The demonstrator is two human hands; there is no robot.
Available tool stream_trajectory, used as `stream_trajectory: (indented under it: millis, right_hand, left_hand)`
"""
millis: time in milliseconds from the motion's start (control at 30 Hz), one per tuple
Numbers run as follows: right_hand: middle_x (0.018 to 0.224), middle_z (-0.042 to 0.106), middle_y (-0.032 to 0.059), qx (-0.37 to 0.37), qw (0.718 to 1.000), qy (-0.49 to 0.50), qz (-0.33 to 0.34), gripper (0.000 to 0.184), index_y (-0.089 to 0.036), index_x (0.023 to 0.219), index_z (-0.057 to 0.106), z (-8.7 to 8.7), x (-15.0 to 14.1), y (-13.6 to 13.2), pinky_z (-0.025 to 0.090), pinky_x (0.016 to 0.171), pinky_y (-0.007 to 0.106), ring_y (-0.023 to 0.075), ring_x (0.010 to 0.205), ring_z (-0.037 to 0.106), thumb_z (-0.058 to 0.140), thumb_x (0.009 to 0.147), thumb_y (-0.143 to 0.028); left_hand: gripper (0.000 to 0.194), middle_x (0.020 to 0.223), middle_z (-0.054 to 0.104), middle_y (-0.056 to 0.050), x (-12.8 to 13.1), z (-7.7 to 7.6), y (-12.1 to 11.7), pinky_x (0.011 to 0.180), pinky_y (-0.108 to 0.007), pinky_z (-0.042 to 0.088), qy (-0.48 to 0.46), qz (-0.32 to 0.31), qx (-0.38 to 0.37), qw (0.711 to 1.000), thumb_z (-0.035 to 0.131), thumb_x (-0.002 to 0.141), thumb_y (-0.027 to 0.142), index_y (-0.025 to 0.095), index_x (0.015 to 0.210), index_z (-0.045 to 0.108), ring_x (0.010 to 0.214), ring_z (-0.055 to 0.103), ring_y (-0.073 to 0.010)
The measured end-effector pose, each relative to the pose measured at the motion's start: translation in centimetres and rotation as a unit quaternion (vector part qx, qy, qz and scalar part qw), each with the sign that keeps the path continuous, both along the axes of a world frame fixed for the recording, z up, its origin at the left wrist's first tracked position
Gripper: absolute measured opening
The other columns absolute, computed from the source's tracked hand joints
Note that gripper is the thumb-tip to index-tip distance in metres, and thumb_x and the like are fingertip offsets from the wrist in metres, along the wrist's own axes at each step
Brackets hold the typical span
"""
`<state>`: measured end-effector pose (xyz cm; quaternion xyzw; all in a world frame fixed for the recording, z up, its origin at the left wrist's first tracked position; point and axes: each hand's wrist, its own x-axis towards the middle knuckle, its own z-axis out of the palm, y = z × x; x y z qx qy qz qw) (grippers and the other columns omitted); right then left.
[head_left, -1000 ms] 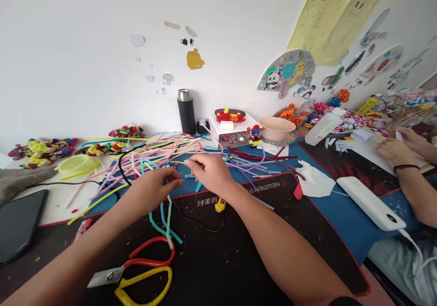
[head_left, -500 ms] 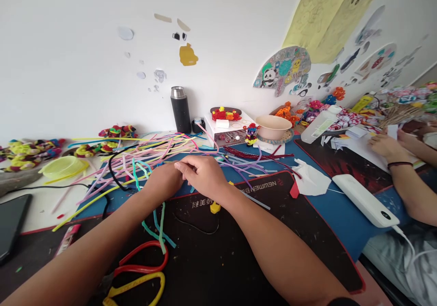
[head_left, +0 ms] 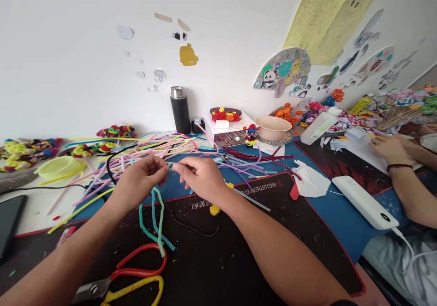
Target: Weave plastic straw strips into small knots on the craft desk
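Note:
My left hand (head_left: 139, 181) and my right hand (head_left: 200, 176) are raised a little above the black desk mat (head_left: 239, 251), fingertips pinched close together. Between them they hold green and blue pipe cleaners (head_left: 155, 219), whose loose ends hang down to the mat. Just behind my hands lies a spread pile of pastel pipe cleaners (head_left: 150, 153). Scissors with red and yellow handles (head_left: 133, 276) lie on the mat below my left forearm.
A black flask (head_left: 180, 110), a white box (head_left: 228, 130) and a beige bowl (head_left: 273, 127) stand by the wall. A white power bank (head_left: 365, 201) lies at the right. Another person's hands (head_left: 392, 149) work at the far right. A yellow dish (head_left: 59, 167) sits left.
My hands have lifted slightly and drawn a little apart, raising the green and blue pipe cleaners off the mat. The view has shifted a bit to the right.

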<state>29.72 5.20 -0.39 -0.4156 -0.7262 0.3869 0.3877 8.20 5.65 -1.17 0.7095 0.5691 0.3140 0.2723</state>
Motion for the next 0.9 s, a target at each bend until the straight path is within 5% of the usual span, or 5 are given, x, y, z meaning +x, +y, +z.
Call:
stream_trajectory:
  millis: [167,467,700,900]
  right_hand:
    - [0.076,0.072,-0.0028,-0.037,0.999,0.025,0.030,0.024,-0.021,0.095,0.074,0.2,-0.5,-0.7,0.049,0.063,0.024,0.0121,0.060,0.069,0.067,0.110,-0.039]
    - [0.083,0.074,-0.0023,-0.141,0.985,0.072,0.065,0.027,-0.023,0.124,0.075,-0.8,-1.6,-1.5,0.051,0.055,0.023,0.0116,0.056,0.069,0.079,0.104,-0.041]
    - [0.062,0.065,-0.0065,-0.211,0.967,0.109,0.092,0.016,-0.018,0.103,0.072,-0.5,-1.7,-1.4,0.044,0.047,0.018,0.0102,0.050,0.065,0.073,0.107,-0.034]
    - [0.056,0.063,-0.0074,-0.219,0.962,0.139,0.088,0.019,-0.019,0.101,0.072,-0.4,-1.6,-1.4,0.046,0.047,0.019,0.0111,0.048,0.064,0.071,0.105,-0.037]
  left_hand:
    - [0.044,0.084,0.077,-0.001,0.0,1.7,-3.4,0.071,-0.036,0.063,-0.200,0.058,-0.059,0.976,0.086,0.081,0.060,0.024,0.100,0.069,0.073,0.075,-0.0228]
    - [0.049,0.091,0.078,-0.003,0.9,1.5,-5.8,0.076,-0.038,0.064,-0.255,0.074,-0.026,0.964,0.092,0.075,0.059,0.028,0.105,0.070,0.086,0.076,-0.0270]
    - [0.042,0.088,0.076,-0.001,0.0,0.7,-6.1,0.073,-0.033,0.061,-0.293,0.089,-0.020,0.952,0.094,0.079,0.046,0.023,0.107,0.073,0.081,0.072,-0.0221]
    - [0.040,0.086,0.072,0.003,-0.7,1.2,-5.6,0.071,-0.026,0.058,-0.399,0.122,-0.014,0.908,0.099,0.075,0.036,0.022,0.103,0.075,0.072,0.069,-0.0142]
